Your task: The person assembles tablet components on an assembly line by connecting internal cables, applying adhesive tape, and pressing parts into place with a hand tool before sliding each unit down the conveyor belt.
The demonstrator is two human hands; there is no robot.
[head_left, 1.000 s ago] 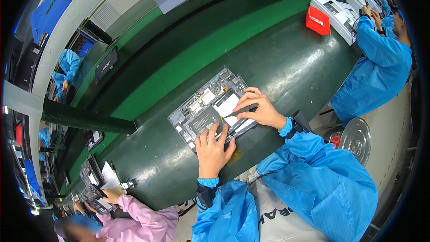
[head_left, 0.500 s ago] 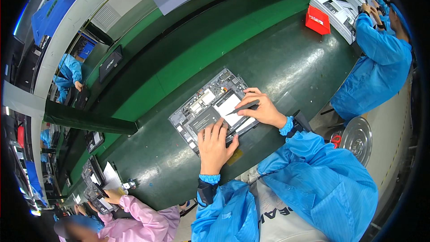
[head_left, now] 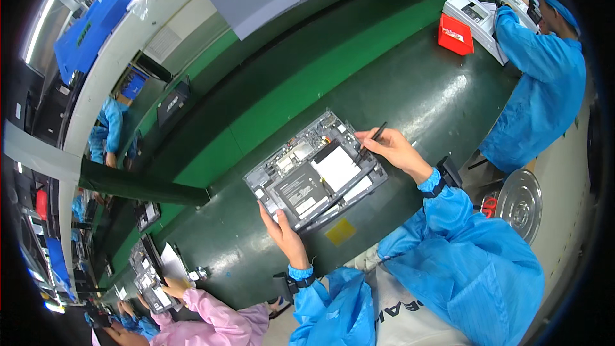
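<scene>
An opened laptop base (head_left: 256,176) lies on the bench in front of me, its inner parts facing up. Inside it are a dark battery (head_left: 296,187) with a white label and a white-faced panel (head_left: 336,166). A loose-looking black strip (head_left: 333,203) runs along the near side. My left hand (head_left: 286,240) holds the near left corner, thumb and forefinger on either side of it. Pinched in my right hand (head_left: 398,154) is a slim black pen-like tool (head_left: 382,129), at the right edge of the base. Fingers hide part of the tool.
A yellow patch (head_left: 340,232) marks the green bench near me. At the far right are a red bin (head_left: 455,35) and a person in blue (head_left: 541,83) handling white devices. Leftward, a person in pink (head_left: 218,314) works at another laptop (head_left: 154,288). A post (head_left: 144,189) rises at left.
My left hand has moved off the battery to the near left corner. The right hand has drawn the tool from the white panel to the right edge and tipped it up.
</scene>
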